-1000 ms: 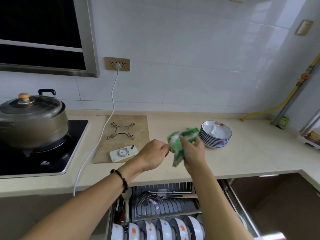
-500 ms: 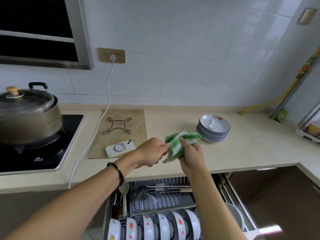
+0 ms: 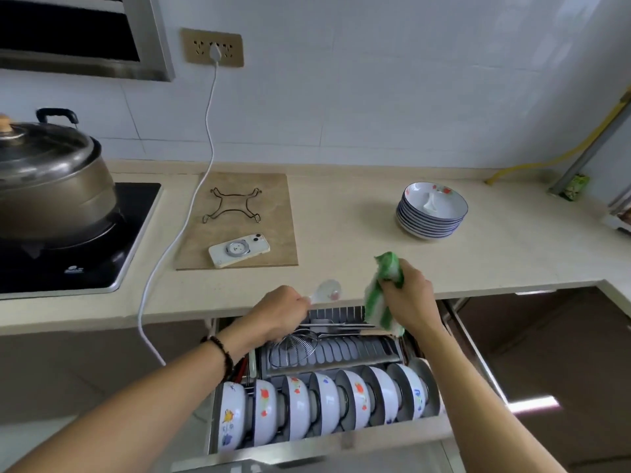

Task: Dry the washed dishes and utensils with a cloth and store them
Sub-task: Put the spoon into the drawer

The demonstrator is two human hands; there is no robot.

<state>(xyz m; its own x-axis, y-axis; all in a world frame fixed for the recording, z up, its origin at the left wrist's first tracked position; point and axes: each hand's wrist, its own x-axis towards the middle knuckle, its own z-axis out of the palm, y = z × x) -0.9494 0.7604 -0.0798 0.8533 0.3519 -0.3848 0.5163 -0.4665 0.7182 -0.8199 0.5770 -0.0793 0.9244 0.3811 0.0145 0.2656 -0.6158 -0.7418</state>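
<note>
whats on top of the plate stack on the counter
A white spoon lies in the top plate of the stack; that plate also has red flower prints. The lower plates show only their blue rims, so anything between them is hidden.

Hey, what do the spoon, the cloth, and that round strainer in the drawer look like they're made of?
Spoon in the left hand: probably glazed white ceramic, glossy with a red mark, though it is blurred. Cloth in the right hand: soft fuzzy fabric, green and white, hanging limp. Strainer: bare metal wire, shiny and see-through.
</note>
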